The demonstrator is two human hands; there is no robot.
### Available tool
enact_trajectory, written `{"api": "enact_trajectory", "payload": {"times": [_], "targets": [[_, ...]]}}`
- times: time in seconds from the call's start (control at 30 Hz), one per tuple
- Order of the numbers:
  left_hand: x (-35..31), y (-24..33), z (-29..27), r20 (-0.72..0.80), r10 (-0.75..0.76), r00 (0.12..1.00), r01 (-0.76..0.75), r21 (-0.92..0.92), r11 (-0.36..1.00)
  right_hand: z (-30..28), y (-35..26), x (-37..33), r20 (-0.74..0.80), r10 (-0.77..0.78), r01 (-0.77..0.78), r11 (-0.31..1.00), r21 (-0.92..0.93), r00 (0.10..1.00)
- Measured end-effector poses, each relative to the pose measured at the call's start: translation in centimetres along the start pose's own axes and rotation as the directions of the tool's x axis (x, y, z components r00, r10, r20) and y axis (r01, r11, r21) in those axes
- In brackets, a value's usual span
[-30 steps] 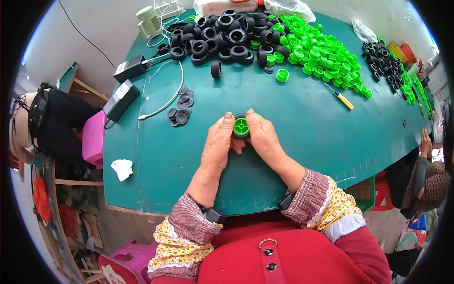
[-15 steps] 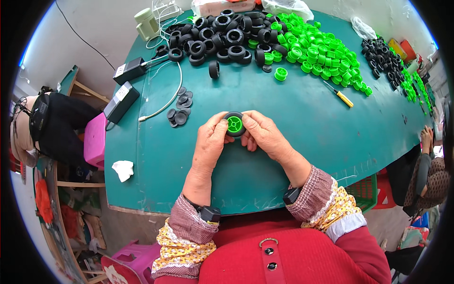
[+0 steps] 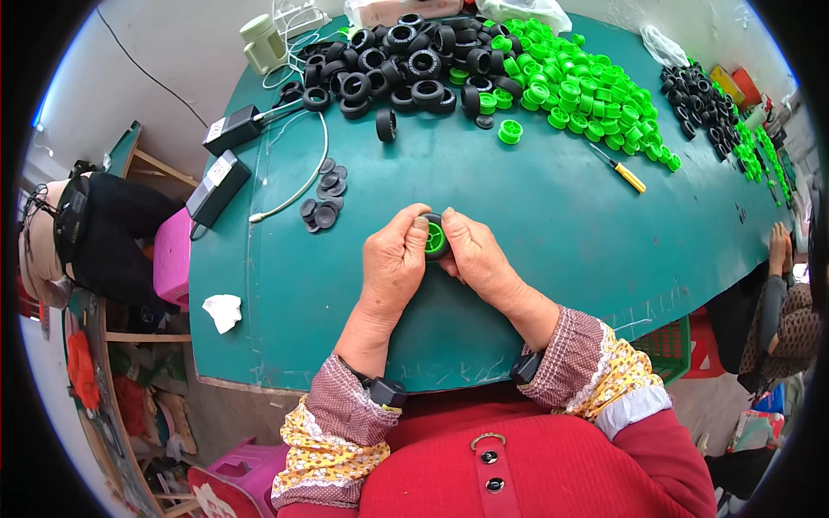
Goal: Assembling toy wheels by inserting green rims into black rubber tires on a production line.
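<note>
Between my two hands is a toy wheel (image 3: pixel 434 238), a black tyre around a green spoked rim. My left hand (image 3: pixel 394 261) grips its left side, the thumb on the tyre's upper edge. On the other side my right hand (image 3: pixel 477 255) closes round the tyre, its thumb near the top; the fingers behind are mostly hidden. Beyond my hands one loose black tyre (image 3: pixel 386 126) stands on edge and a single green rim (image 3: pixel 510 132) lies by itself. Small black discs (image 3: pixel 326 203) are scattered to the left of my hands.
Piles of black tyres (image 3: pixel 406 65) and green rims (image 3: pixel 596 91) cover the far side of the green table (image 3: pixel 285 319). A yellow-handled screwdriver (image 3: pixel 629 177) lies at right. Two black power adapters (image 3: pixel 219 188) with cables sit at left, near crumpled white paper (image 3: pixel 224 312). Another person's hands (image 3: pixel 780 249) show at far right.
My hands have drawn closer together round the wheel, covering more of it. The wheel has turned slightly, its face now narrower in view.
</note>
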State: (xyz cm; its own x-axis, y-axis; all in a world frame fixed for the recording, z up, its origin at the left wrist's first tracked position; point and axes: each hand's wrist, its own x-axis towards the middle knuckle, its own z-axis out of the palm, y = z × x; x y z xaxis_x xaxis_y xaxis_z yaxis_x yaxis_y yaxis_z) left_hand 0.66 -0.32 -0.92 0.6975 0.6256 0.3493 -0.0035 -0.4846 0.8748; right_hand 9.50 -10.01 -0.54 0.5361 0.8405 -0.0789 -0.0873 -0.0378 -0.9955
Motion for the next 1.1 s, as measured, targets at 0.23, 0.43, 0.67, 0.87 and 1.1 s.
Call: {"api": "enact_trajectory", "payload": {"times": [0.23,0.43,0.67,0.87,1.1], "targets": [[0.1,-0.1,0.0,0.038,-0.095,0.995,0.100,-0.146,0.984,-0.6,0.0,0.1,0.162,0.261,-0.301,0.898,0.321,0.952],[0.4,0.7,-1.5,0.125,-0.415,0.901,0.418,-0.502,0.757,-1.6,-0.5,0.1,0.093,-0.091,0.105,0.982,-0.159,0.991],[0.0,0.7,-0.7,0.355,-0.423,0.834,0.516,-0.773,0.369,-2.0,-1.3,-1.3,0.115,-0.156,0.190,0.890,-0.415,0.981],[-0.6,2.7,1.3,0.407,-0.240,0.882,0.470,-0.710,0.524,-3.0,-0.3,-1.5,-0.099,-0.419,0.269,0.728,-0.631,0.903],[0.0,1.5,1.0,0.548,-0.165,0.820,0.558,-0.701,0.445,-4.3,-0.6,-0.4,0.202,-0.384,0.433,0.799,-0.416,0.901]]}}
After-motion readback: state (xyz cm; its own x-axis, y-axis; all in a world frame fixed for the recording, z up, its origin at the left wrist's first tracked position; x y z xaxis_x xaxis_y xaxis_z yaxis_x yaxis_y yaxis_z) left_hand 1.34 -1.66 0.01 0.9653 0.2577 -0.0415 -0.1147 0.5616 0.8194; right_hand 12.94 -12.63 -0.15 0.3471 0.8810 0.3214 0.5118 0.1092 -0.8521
